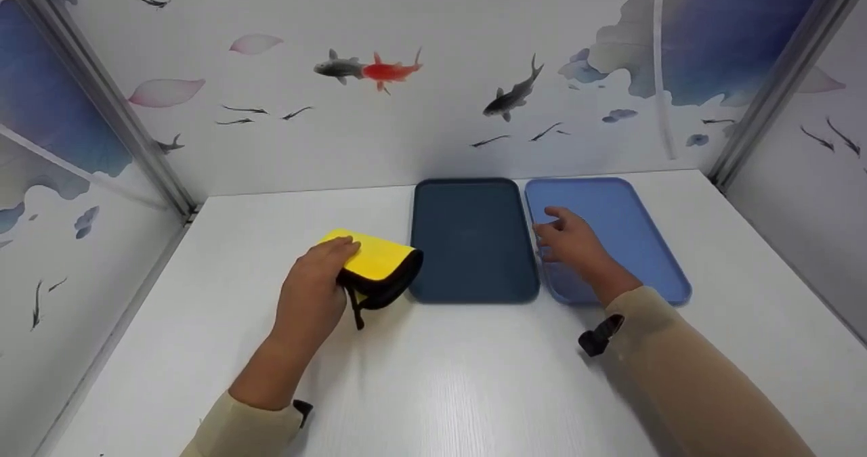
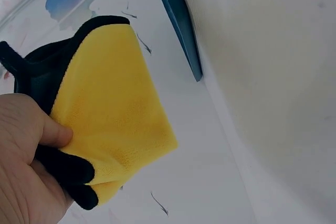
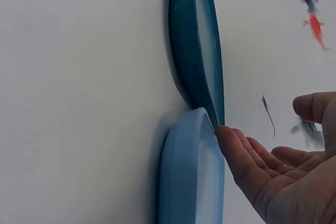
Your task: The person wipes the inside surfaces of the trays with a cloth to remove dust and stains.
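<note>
My left hand (image 1: 313,288) grips a folded yellow cloth (image 1: 379,254) with black edging, above the table just left of the dark tray. In the left wrist view the thumb presses on the yellow face of the cloth (image 2: 113,98), while a black strap or loop (image 2: 13,59) sticks out at its side. My right hand (image 1: 572,244) hangs over the left part of the blue tray (image 1: 630,240), holding nothing. Its fingers are loosely bent and the thumb stands apart, as the right wrist view shows. Beside the blue tray lies the dark teal tray (image 1: 471,247), with nothing in it.
Both trays lie side by side on a white table (image 1: 433,376), near the back wall (image 1: 433,132). Printed fish and petals cover the wall panels. Metal posts (image 1: 779,78) stand at the back corners.
</note>
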